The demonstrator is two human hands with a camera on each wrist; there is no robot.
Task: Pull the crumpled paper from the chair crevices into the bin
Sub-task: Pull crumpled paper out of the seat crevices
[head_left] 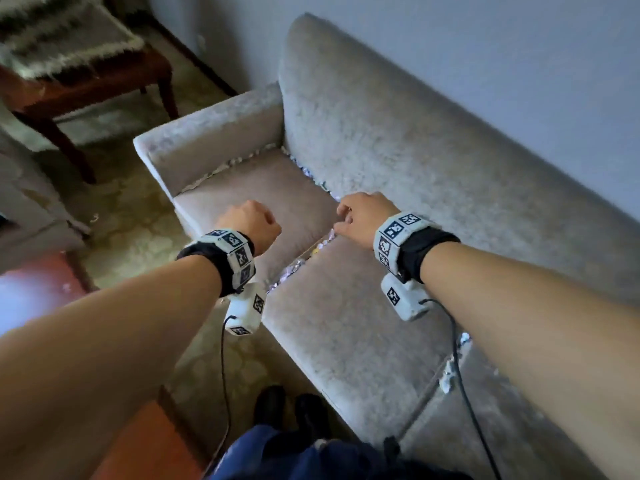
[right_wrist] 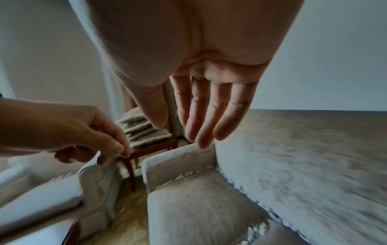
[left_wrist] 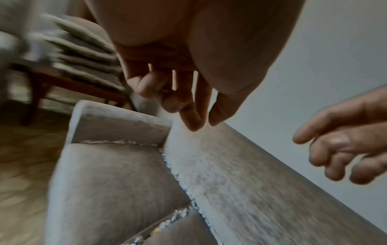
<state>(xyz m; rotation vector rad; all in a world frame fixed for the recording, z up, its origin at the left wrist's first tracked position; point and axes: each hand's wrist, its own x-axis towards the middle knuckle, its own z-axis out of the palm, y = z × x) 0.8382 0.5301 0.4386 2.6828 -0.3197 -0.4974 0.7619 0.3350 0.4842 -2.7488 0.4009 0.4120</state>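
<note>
A grey sofa (head_left: 363, 140) has crumpled paper wedged in its crevices. One strip of paper (head_left: 301, 261) fills the gap between the two seat cushions. More paper (head_left: 311, 174) lines the backrest seam, and another strip of paper (head_left: 225, 166) runs along the armrest. My left hand (head_left: 254, 221) hovers over the left cushion, fingers loosely curled and holding nothing (left_wrist: 201, 122). My right hand (head_left: 356, 216) hangs above the inner end of the cushion gap, fingers straight and empty (right_wrist: 188, 132). No bin is plainly in view.
A dark wooden chair (head_left: 86, 74) with a woolly cushion stands beyond the sofa's armrest (head_left: 207, 133). Another grey upholstered piece (head_left: 20, 202) is at the left. More paper (head_left: 450, 372) sits in a seam further right. My feet (head_left: 291, 407) are on the floor before the sofa.
</note>
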